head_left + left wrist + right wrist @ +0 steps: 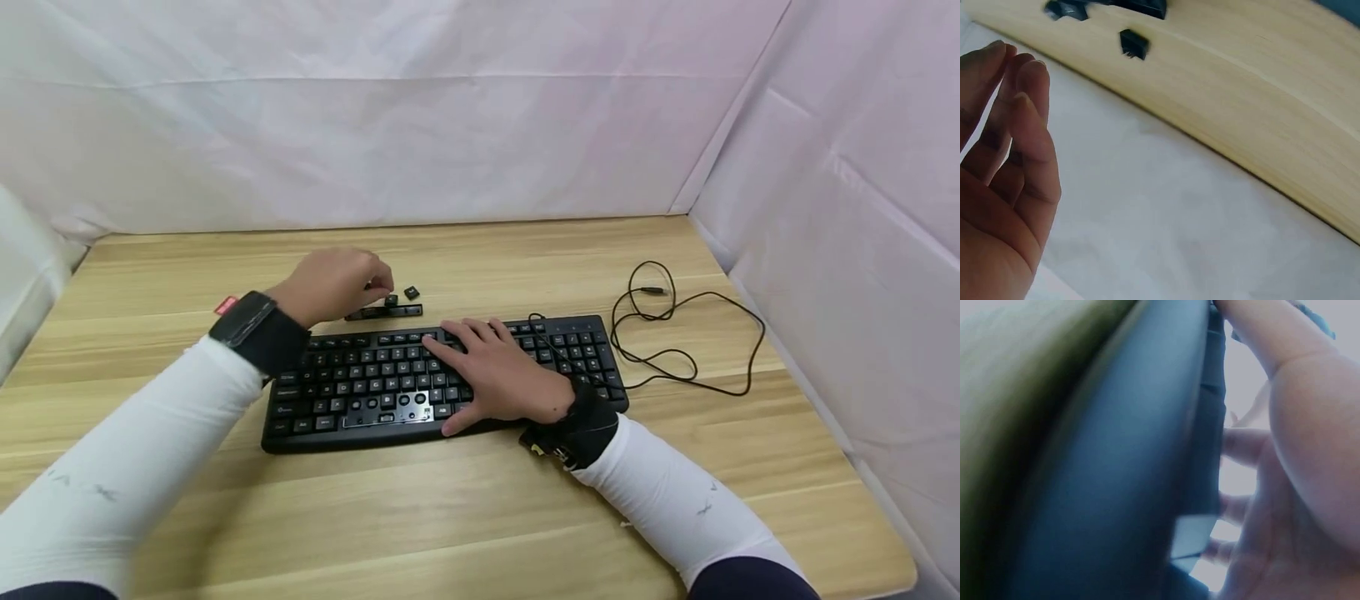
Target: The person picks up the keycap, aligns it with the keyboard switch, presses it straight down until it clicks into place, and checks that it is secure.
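A black keyboard [356,435] lies on the table, with a bare strip [386,410] showing round holes in its lower key rows. My right hand [498,379] rests on its right half with fingers spread and thumb at the front edge; the right wrist view shows the palm [1285,506] beside the keyboard's side [1110,469]. Behind the keyboard, my left hand [337,282] hovers by a long black bar-shaped key [385,312] and two small loose keycaps [412,292]. In the left wrist view its fingers [1034,125] are loosely bent, with nothing visible between them.
A thin black cable [693,382] loops over the keyboard's right part and onto the table [465,517] at the right, its plug [653,291] near the back. White cloth [420,150] hangs behind and along the right side.
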The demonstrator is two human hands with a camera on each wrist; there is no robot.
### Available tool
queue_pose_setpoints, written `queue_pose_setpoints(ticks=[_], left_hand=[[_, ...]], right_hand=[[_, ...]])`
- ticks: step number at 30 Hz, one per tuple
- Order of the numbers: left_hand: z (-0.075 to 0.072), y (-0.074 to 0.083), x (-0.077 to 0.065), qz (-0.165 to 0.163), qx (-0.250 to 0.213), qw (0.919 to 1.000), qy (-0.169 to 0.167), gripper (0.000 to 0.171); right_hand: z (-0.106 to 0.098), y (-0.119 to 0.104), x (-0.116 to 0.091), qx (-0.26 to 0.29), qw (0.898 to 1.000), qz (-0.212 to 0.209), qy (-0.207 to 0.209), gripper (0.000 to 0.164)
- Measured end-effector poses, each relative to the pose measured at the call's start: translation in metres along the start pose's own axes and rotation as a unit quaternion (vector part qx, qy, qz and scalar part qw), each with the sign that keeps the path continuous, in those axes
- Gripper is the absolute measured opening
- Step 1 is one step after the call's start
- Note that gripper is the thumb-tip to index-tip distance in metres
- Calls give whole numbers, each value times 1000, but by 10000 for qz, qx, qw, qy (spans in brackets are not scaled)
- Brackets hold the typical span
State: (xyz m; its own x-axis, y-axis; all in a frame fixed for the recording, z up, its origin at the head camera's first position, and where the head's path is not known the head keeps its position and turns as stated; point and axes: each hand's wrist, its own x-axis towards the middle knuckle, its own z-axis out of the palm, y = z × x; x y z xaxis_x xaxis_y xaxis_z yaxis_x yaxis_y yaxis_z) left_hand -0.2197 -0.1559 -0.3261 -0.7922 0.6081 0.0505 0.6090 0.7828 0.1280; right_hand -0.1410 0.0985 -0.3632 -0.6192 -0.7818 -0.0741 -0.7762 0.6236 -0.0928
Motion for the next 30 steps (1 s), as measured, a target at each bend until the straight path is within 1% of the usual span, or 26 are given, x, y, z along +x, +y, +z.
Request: queue_pose_setpoints(ticks=[3,6,12,18,22,24,26,30], left_hand=[[7,-5,14,-93,116,9996,-259,13],[12,-6,25,-151,203,9988,-412,18],[11,-2,33,-340,213,9973,-615,21],[15,-4,36,-321,258,9974,-596,15],[14,-4,35,-329,242,9971,-638,18],[11,-2,33,-338,201,9970,-664,21],[6,0,30,-331,174,9975,-597,24],[-3,6,21,-194,198,9991,-328,21]], right_hand=[[-1,-2,3,-8,10000,-14,29,112],[-2,-4,6,37,10000,-47,68,112],[-2,-8,11,83,9999,-27,78,113],[-3,-11,12,22,10000,41,9,114],[-4,-11,12,6,10000,49,3,114],[-5,-10,11,-4,10000,46,0,114],[-6,-9,11,-13,10000,33,17,113],[-6,-7,11,-20,10000,19,31,113]])
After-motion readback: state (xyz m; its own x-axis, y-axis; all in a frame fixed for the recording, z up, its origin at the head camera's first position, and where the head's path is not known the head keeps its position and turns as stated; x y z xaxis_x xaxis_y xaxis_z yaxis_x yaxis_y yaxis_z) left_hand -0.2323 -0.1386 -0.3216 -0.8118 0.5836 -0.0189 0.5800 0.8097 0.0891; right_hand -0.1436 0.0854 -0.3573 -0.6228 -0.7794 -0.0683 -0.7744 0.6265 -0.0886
